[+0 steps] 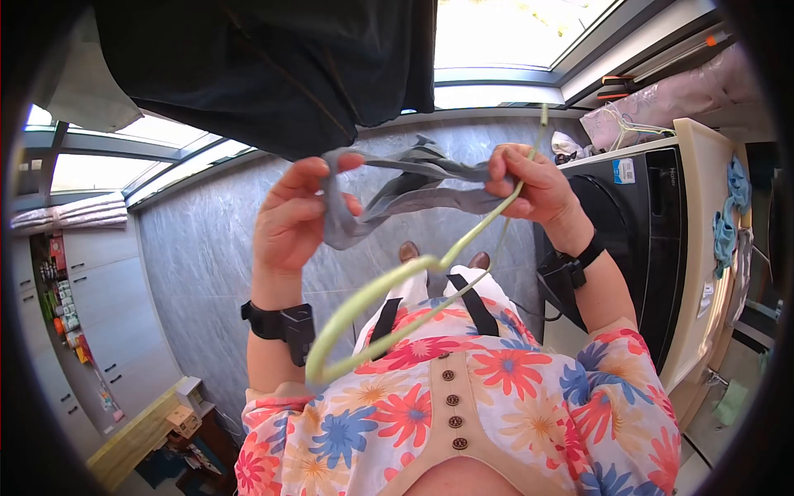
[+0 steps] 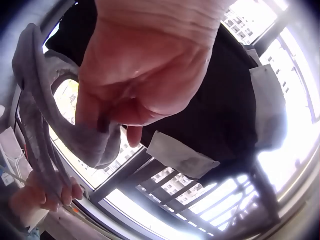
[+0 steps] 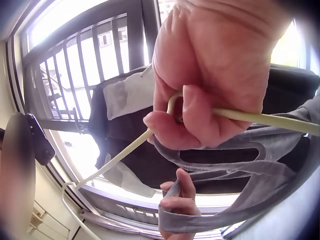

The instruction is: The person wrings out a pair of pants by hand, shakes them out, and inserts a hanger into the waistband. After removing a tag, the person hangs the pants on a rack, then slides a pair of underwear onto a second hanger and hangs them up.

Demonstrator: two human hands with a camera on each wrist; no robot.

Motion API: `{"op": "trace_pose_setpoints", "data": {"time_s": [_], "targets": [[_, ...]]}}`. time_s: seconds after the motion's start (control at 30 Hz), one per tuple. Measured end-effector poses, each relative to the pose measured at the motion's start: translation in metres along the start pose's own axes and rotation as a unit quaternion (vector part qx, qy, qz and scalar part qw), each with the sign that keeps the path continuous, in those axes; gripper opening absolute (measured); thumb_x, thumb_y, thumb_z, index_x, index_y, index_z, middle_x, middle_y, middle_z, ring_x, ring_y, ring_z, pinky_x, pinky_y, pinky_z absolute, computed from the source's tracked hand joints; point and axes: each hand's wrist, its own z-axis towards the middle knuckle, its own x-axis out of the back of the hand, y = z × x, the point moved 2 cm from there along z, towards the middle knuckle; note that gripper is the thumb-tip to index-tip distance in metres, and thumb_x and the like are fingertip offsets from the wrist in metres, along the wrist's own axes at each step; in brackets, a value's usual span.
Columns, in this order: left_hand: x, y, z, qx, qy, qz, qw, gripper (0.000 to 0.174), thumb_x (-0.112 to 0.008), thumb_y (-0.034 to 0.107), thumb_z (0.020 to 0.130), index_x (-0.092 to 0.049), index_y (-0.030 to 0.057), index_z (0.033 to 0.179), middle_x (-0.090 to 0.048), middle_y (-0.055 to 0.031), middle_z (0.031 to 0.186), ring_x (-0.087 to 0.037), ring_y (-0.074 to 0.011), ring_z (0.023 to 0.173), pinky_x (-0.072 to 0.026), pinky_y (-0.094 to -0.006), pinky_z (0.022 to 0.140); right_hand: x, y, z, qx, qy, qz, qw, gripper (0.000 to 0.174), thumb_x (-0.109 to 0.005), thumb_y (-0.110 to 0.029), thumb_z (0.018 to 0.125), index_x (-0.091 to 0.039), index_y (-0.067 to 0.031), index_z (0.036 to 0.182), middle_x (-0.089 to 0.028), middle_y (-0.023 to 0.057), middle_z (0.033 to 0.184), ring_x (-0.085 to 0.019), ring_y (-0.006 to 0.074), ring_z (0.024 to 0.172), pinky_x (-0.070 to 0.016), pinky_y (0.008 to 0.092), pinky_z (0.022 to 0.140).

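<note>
A grey strappy garment [image 1: 405, 202] is stretched between both hands over the floor. The left hand [image 1: 289, 215] has its fingers hooked in one end of the loop; in the left wrist view the grey cloth [image 2: 90, 142] wraps round those fingers. With curled fingers the right hand [image 1: 533, 186] pinches the other end of the cloth and also grips a light green hanger [image 1: 372, 293] near its hook. The hanger slants down toward the person's chest. In the right wrist view the hanger's wire [image 3: 270, 120] passes through the right hand [image 3: 210, 75], with the grey cloth [image 3: 240, 170] below.
Dark clothing [image 1: 273, 66] hangs in front, near the windows. A black washing machine [image 1: 637, 240] stands at the right, with another hanger [image 1: 633, 128] behind it. White cabinets [image 1: 99, 273] line the left, and tiled floor [image 1: 198, 273] lies below.
</note>
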Motion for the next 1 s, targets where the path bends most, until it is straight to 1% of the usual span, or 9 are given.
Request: {"op": "trace_pose_setpoints", "data": {"time_s": [0.27, 0.3, 0.4, 0.53, 0.6, 0.7, 0.83, 0.93, 1.0], "targets": [[-0.023, -0.081, 0.014, 0.172, 0.025, -0.081, 0.982, 0.039, -0.049, -0.011, 0.077, -0.051, 0.0047, 0.113, -0.053, -0.0124, 0.116, -0.061, -0.0253, 0.096, -0.053, -0.0374, 0.081, -0.009, 0.022, 0.028, -0.073, -0.011, -0.056, 0.996, 0.031, -0.039, -0.022, 0.096, -0.055, 0.0042, 0.099, -0.061, 0.0139, 0.087, -0.061, 0.0161, 0.057, -0.0445, 0.02, 0.039], [-0.027, -0.081, 0.016, 0.183, 0.065, -0.026, 0.981, 0.041, -0.049, -0.01, 0.077, -0.049, 0.0055, 0.115, -0.056, -0.0072, 0.109, -0.061, -0.016, 0.09, -0.0534, -0.027, 0.071, -0.006, 0.024, 0.028, -0.079, -0.012, -0.054, 0.995, 0.028, -0.041, -0.019, 0.095, -0.055, 0.0044, 0.102, -0.061, 0.0136, 0.086, -0.063, 0.0173, 0.06, -0.0469, 0.02, 0.04], [-0.027, -0.081, 0.02, 0.196, 0.075, 0.085, 0.974, 0.038, -0.056, -0.005, 0.078, -0.051, 0.0062, 0.114, -0.058, -0.0073, 0.106, -0.059, -0.0138, 0.094, -0.0518, -0.0257, 0.074, -0.008, 0.026, 0.028, -0.085, 0.004, -0.057, 0.995, 0.025, -0.043, -0.014, 0.093, -0.055, 0.0046, 0.104, -0.061, 0.0133, 0.087, -0.064, 0.0181, 0.063, -0.0491, 0.0201, 0.042], [-0.02, -0.086, 0.022, 0.188, 0.089, 0.122, 0.97, 0.039, -0.053, -0.005, 0.077, -0.051, 0.005, 0.115, -0.059, -0.0042, 0.099, -0.059, -0.0085, 0.084, -0.0476, -0.0198, 0.062, -0.003, 0.029, 0.03, -0.092, 0.013, -0.046, 0.995, 0.023, -0.043, -0.007, 0.09, -0.054, 0.0045, 0.106, -0.061, 0.0133, 0.09, -0.065, 0.0189, 0.068, -0.051, 0.0204, 0.043], [-0.015, -0.087, 0.021, 0.181, 0.103, 0.256, 0.944, 0.034, -0.058, 0.0, 0.077, -0.053, 0.0028, 0.11, -0.056, 0.0011, 0.081, -0.052, -0.0054, 0.07, -0.0412, -0.0193, 0.056, 0.001, 0.031, 0.028, -0.099, 0.003, -0.06, 0.993, 0.026, -0.042, -0.004, 0.087, -0.053, 0.0021, 0.11, -0.06, 0.0141, 0.097, -0.065, 0.019, 0.076, -0.0526, 0.0212, 0.046], [-0.003, -0.085, 0.018, 0.143, 0.108, 0.346, 0.921, 0.038, -0.055, -0.001, 0.075, -0.051, 0.004, 0.113, -0.056, -0.0003, 0.087, -0.055, -0.0053, 0.071, -0.0447, -0.0187, 0.059, -0.007, 0.027, 0.022, -0.12, 0.077, -0.14, 0.98, 0.035, -0.043, -0.001, 0.082, -0.052, -0.0014, 0.116, -0.054, 0.0161, 0.11, -0.062, 0.0191, 0.089, -0.0563, 0.0268, 0.058], [-0.011, -0.084, 0.017, 0.173, 0.153, 0.368, 0.901, 0.041, -0.061, 0.003, 0.072, -0.051, 0.0039, 0.112, -0.057, -0.0006, 0.087, -0.054, -0.0065, 0.074, -0.0461, -0.0208, 0.064, -0.01, 0.04, 0.024, -0.129, 0.078, -0.105, 0.983, 0.049, -0.044, 0.003, 0.076, -0.047, -0.0051, 0.124, -0.046, 0.0166, 0.123, -0.058, 0.0195, 0.098, -0.0548, 0.031, 0.074], [-0.013, -0.084, 0.016, 0.101, 0.151, 0.412, 0.893, 0.046, -0.066, 0.007, 0.07, -0.051, 0.0046, 0.114, -0.056, -0.0013, 0.089, -0.054, -0.0086, 0.078, -0.0471, -0.0225, 0.068, -0.011, 0.048, 0.032, -0.106, 0.036, -0.062, 0.992, 0.06, -0.044, 0.006, 0.072, -0.041, -0.0063, 0.131, -0.041, 0.0165, 0.128, -0.055, 0.0203, 0.103, -0.0507, 0.0307, 0.082], [-0.011, -0.083, 0.017, 0.061, 0.147, 0.545, 0.823, 0.054, -0.07, 0.012, 0.066, -0.05, 0.0056, 0.115, -0.058, -0.0037, 0.09, -0.056, -0.0105, 0.077, -0.0459, -0.023, 0.07, -0.017, 0.05, 0.036, -0.101, 0.023, -0.084, 0.991, 0.063, -0.043, 0.007, 0.073, -0.038, -0.0077, 0.134, -0.041, 0.0159, 0.129, -0.055, 0.0201, 0.102, -0.0496, 0.0266, 0.081]]}}
